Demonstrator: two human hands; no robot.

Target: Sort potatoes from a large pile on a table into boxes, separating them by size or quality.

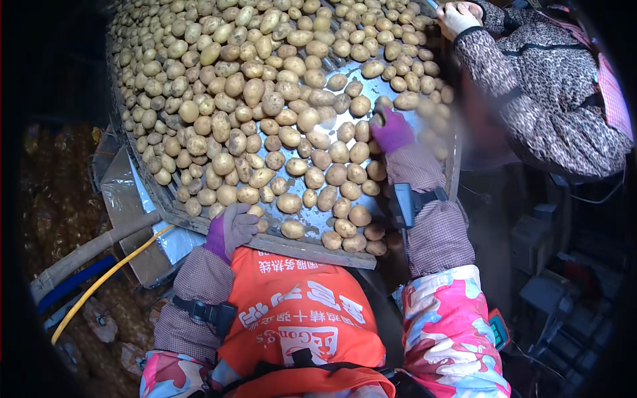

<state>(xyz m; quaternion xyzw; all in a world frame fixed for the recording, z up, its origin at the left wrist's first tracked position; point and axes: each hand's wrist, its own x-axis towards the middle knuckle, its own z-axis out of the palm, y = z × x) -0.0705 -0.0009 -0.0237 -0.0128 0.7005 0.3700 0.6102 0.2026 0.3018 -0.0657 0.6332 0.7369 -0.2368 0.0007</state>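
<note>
Potatoes (265, 86), small, round and pale yellow-brown, are heaped across a slanted grey metal sorting tray (312, 229), thickest toward its far edge and left side and thinning to a single layer near the near edge, where bare metal is seen between them. The slope appears to be what spreads them so, each being brought within reach on its own. A wooden lip along the near edge (318, 249) keeps the lowest ones from rolling off.

At the far right corner a co-worker's sleeve in spotted fabric (551, 86) is seen, with a pale gloved hand (458, 16) at the tray's edge.

The right hand (391, 129), in a purple glove, is stretched to the tray's right edge, its fingers curled among the potatoes there; whether one is actually grasped cannot be told, as that patch is blurred. The left hand (231, 229), also purple-gloved, is rested on the near left corner, loosely bent and released, touching a potato (255, 212) by the lip but clasping nothing.
</note>
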